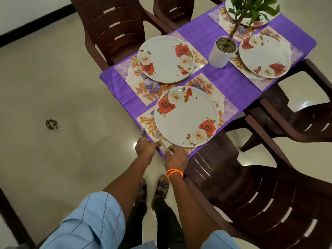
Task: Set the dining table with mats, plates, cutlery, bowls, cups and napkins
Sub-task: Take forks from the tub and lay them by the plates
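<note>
A white plate with red roses (186, 116) sits on a floral mat (228, 109) at the near corner of the purple table (224, 79). My left hand (146, 147) grips a bunch of forks (142, 133), their tines pointing up past the table edge. My right hand (177, 157) pinches the handle of a single fork (158, 136) that lies on the mat along the plate's left rim. Two more rose plates (165, 59) (265, 55) rest on their own mats further back. A fourth plate (229, 4) is partly hidden behind plant leaves.
A white pot with a leafy plant (223, 52) stands mid-table. Dark brown plastic chairs (251, 191) (115, 27) surround the table, one right beside my right arm. A small object (52, 124) lies on the pale tiled floor to the left.
</note>
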